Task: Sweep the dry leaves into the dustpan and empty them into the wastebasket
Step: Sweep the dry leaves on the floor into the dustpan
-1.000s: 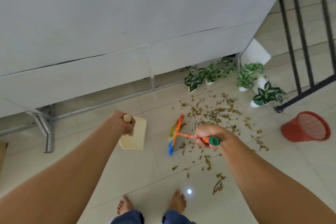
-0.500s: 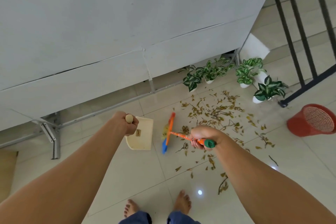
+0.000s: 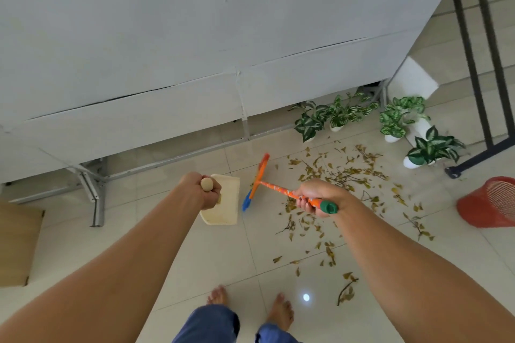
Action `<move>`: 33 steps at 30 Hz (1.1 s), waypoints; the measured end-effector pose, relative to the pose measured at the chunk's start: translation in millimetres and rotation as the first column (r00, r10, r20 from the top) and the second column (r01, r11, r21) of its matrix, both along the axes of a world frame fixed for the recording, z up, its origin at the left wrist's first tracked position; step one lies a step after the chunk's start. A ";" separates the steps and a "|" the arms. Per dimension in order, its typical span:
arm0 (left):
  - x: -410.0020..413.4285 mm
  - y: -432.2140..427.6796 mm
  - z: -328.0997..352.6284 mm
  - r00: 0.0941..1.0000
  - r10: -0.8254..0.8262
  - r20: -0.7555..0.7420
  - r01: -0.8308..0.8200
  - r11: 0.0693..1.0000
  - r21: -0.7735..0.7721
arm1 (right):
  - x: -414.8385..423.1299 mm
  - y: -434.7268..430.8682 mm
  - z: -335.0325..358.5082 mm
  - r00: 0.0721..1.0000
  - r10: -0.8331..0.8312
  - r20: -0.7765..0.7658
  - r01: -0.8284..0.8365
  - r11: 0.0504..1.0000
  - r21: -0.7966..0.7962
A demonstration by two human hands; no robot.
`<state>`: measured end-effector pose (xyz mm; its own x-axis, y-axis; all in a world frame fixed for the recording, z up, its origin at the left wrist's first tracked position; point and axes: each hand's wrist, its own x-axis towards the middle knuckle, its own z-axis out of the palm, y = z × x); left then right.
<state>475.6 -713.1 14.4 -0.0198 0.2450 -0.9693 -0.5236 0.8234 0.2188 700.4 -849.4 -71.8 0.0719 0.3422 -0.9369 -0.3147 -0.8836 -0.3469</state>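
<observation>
My left hand [image 3: 201, 189] grips the wooden handle of a cream dustpan [image 3: 224, 203], whose pan rests on the tiled floor below it. My right hand [image 3: 317, 195] grips the orange handle of a broom [image 3: 274, 186] near its green end cap. The broom's orange and blue head stands on the floor just right of the dustpan. Dry leaves [image 3: 342, 172] and twigs lie scattered to the right of the broom head and toward my feet. A red mesh wastebasket [image 3: 490, 203] lies tipped on its side at the right edge.
A grey partition wall on a metal frame [image 3: 94, 189] runs along the far side. Several potted plants [image 3: 429, 147] in white pots stand by the wall at the back right. A black railing [image 3: 473, 58] rises at the right. A cardboard box [image 3: 16, 245] sits at the left. My bare feet [image 3: 280, 312] stand near the bottom.
The broom head has shifted left, away from the leaf pile and close beside the dustpan. The dustpan stays where it was in my left hand.
</observation>
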 end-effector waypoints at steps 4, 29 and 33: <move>0.7 4.1 6.3 0.999 -0.037 0.020 0.037 0.999 0.006 | -1.7 18.1 -11.4 0.991 -0.132 -0.018 0.132 0.991 -0.009; 90.8 125.1 -35.9 0.934 -0.356 0.026 0.356 0.934 -0.033 | 33.8 26.2 17.2 0.931 -0.360 -0.061 0.349 0.927 -0.136; 104.3 133.5 -44.8 0.917 -0.397 0.034 0.397 0.917 -0.021 | 34.3 29.1 25.5 0.945 -0.323 -0.050 0.319 0.945 -0.077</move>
<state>579.9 -579.6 -30.4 0.1016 0.2008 -0.9743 -0.1580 0.9702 0.1835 734.7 -820.2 -46.3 0.1095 0.2471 -0.9628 -0.6038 -0.7529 -0.2619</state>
